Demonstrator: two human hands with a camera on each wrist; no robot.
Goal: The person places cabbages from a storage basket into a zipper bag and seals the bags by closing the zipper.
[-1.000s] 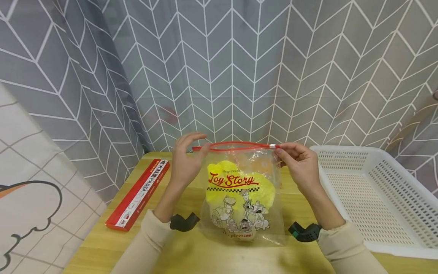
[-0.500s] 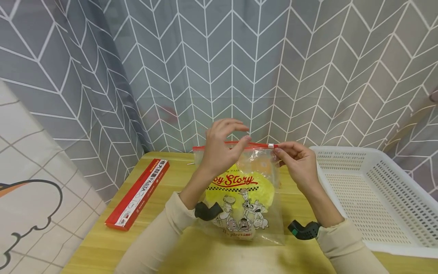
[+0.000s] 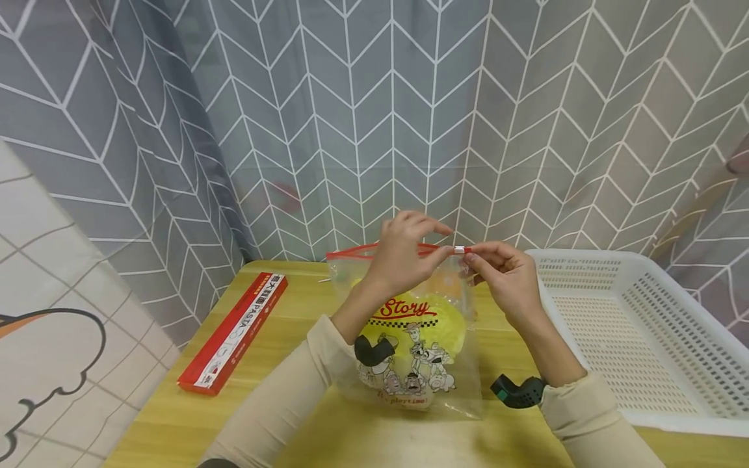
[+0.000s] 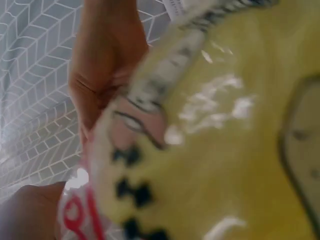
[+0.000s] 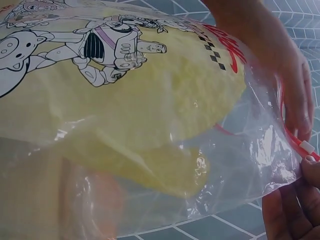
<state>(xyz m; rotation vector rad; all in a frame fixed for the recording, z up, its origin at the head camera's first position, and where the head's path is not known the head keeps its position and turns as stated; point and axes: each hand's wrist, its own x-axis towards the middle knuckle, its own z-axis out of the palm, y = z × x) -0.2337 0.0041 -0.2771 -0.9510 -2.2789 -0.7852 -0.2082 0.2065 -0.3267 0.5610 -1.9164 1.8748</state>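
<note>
A clear zip bag [image 3: 462, 383] with a red zip edge and Toy Story print stands on the table, a puffy yellow thing [image 5: 150, 110] inside it. My right hand [image 3: 509, 273] pinches the zip's right end, just beside the white slider [image 3: 459, 249]. Over the bag's top my left hand [image 3: 400, 253] reaches across, its thumb tip at the slider and its index finger held apart above. Left of the slider, the zip's red strips gape apart. The left hand covers part of the print and zip. In the right wrist view the slider [image 5: 307, 146] sits between both hands.
A long red and white pasta box [image 3: 234, 335] lies on the left of the wooden table [image 3: 164, 422]. A white perforated basket [image 3: 638, 351] stands on the right. Behind hangs a grey patterned curtain [image 3: 374, 117]. A thin white stick end [image 3: 324, 280] shows left of the bag.
My left hand has moved right, from the bag's left top corner across to the slider. The right hand has kept its pinch on the zip's right end.
</note>
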